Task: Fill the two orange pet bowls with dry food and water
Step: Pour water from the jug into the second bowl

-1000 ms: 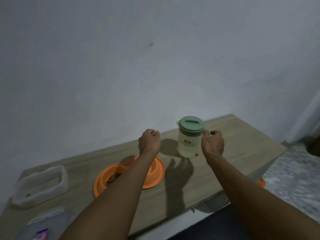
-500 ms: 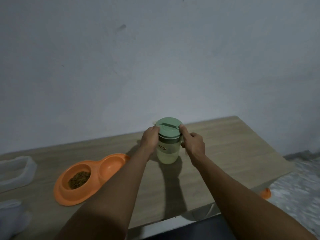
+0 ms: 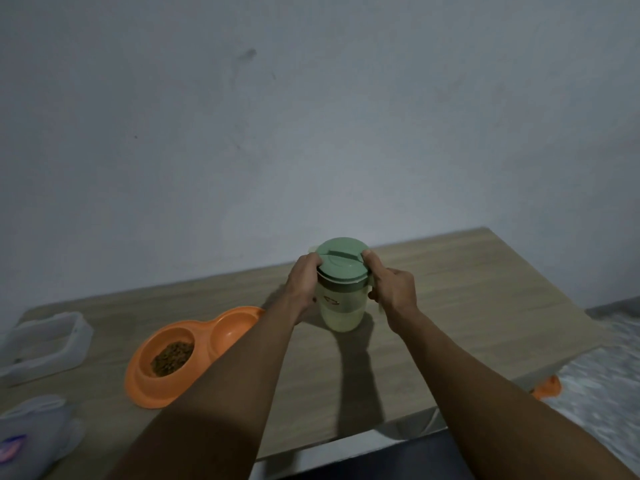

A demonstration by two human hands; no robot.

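Note:
A pale jug with a green lid stands upright on the wooden table, near the wall. My left hand grips the lid's left edge. My right hand grips the lid's right edge and the jug's handle side. The lid's right side sits slightly raised. The orange double pet bowl lies to the left of the jug. Its left bowl holds brown dry food; its right bowl looks dry and bare, partly behind my left forearm.
A clear plastic container sits open at the table's left end, with its lid lying nearer the front edge. A small orange thing shows below the table's right corner. The wall runs close behind the table.
Both hands closed in from beside the jug onto its green lid and now grip it. The view shifted right, so the bowls appear further left.

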